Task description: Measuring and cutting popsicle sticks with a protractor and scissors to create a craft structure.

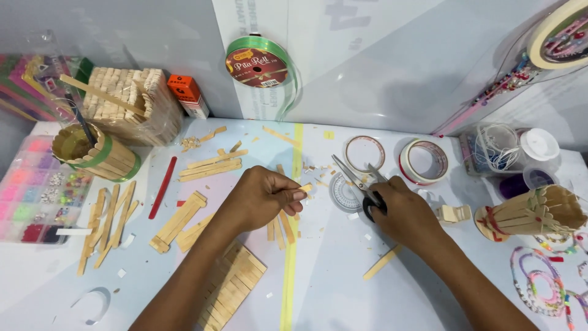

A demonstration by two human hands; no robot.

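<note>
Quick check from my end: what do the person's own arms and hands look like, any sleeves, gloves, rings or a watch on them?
Both arms are bare from the bottom edge of the picture up to the hands, with no sleeves in view. The left hand and the right hand wear no gloves. No ring, watch or bracelet shows on either wrist or on the fingers that can be seen. No markings or bandages are visible.

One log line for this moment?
left hand: pinches short stick piece | right hand: holds scissors, blades open
</note>
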